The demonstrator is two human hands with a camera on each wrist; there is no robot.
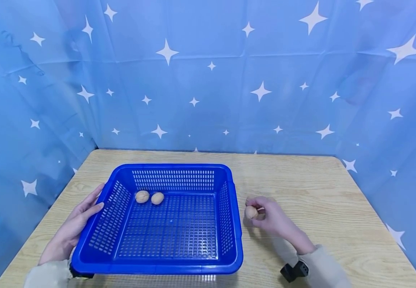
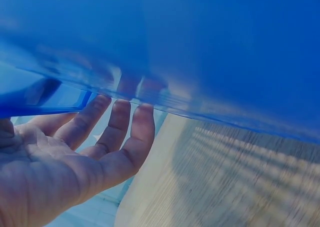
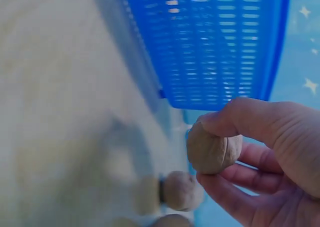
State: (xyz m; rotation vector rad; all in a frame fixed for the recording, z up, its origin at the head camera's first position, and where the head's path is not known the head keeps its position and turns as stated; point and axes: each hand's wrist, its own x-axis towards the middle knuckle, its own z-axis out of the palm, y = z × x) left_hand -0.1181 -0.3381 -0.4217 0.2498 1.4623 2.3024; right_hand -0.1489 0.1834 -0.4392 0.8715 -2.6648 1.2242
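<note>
A blue plastic basket with slotted walls is held at its left side by my left hand. The thumb lies on the rim, and in the left wrist view the fingers bend up against the basket's underside. Inside, near the far left corner, lie two walnuts, one walnut beside another walnut. To the right of the basket, my right hand pinches a walnut between thumb and fingers. Below that hand in the right wrist view is another walnut, with part of one more at the frame's bottom edge.
Under everything is a wood-grain table. A blue curtain with white stars hangs behind it and at both sides. A small black device is at the right wrist.
</note>
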